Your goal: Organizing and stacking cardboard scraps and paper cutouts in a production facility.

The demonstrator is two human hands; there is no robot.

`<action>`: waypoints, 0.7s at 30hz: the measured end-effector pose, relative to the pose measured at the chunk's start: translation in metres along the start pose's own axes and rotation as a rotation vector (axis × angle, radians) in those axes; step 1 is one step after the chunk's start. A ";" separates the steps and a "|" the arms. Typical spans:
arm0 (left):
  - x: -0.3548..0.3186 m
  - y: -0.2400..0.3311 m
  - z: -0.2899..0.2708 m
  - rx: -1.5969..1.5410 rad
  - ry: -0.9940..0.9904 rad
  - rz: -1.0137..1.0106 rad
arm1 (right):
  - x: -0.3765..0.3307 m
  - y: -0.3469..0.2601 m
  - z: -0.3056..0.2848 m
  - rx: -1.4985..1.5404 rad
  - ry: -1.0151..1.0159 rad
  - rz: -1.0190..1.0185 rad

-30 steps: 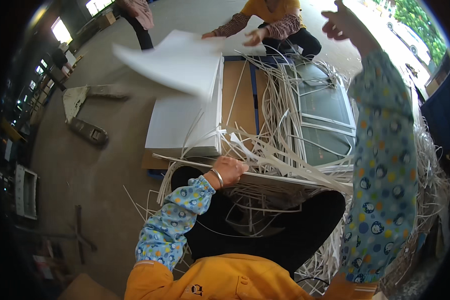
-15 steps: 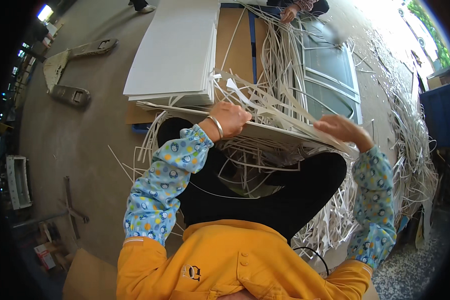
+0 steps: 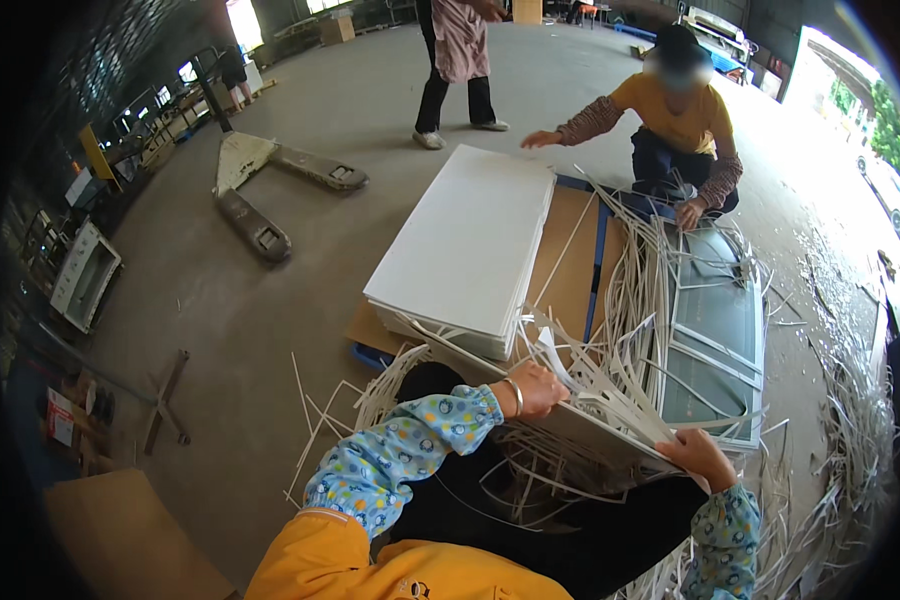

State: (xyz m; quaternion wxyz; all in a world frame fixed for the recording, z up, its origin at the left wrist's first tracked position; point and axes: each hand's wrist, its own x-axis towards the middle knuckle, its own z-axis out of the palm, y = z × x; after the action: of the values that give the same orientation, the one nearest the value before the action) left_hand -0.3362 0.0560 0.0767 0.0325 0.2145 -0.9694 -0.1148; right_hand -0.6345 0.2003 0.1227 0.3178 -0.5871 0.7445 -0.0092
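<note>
A thin white board (image 3: 595,430) lies tilted across my lap, its long edge toward the far side. My left hand (image 3: 538,390) is closed over that edge near the middle, a bangle at the wrist. At the board's right end my right hand (image 3: 698,458) has its fingers closed round the edge, beside loose white strips (image 3: 625,398). The fingertips of both hands are partly hidden. Just beyond my left hand stands a neat stack of large white sheets (image 3: 465,240). More cut strips hang tangled under the board, between my knees.
A person in a yellow top (image 3: 680,125) crouches across the pallet (image 3: 595,260), one hand on the strips. Another person (image 3: 460,50) stands farther back. A pallet jack (image 3: 255,165) is at far left. Framed panels (image 3: 715,320) lie right; heaps of strips (image 3: 850,450) cover the floor beyond.
The view has tilted up and swung left, bringing both people further into sight. My right hand has come down onto the board's right end and closed there. My left hand keeps its hold.
</note>
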 end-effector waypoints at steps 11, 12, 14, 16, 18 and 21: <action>0.007 -0.006 -0.002 0.065 0.013 0.025 | -0.025 -0.002 0.003 0.301 0.553 -0.078; 0.009 -0.006 -0.002 0.078 0.021 0.041 | -0.029 0.012 0.003 0.100 0.622 -0.224; 0.011 -0.006 -0.001 0.084 0.016 0.065 | -0.037 0.024 0.001 -0.098 0.669 -0.358; 0.006 -0.007 -0.003 0.099 0.032 0.042 | -0.049 0.012 -0.009 -0.085 0.393 -0.160; 0.009 -0.007 0.001 0.094 0.027 0.049 | -0.056 0.029 -0.010 -0.037 0.393 -0.129; 0.008 -0.004 0.001 0.090 0.032 0.054 | -0.063 0.061 -0.015 0.046 0.448 -0.016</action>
State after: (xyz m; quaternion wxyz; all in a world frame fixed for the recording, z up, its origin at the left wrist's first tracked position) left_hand -0.3416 0.0491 0.0746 0.0416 0.1914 -0.9784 -0.0666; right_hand -0.6878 0.2692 0.1399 0.1578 -0.5690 0.7913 -0.1589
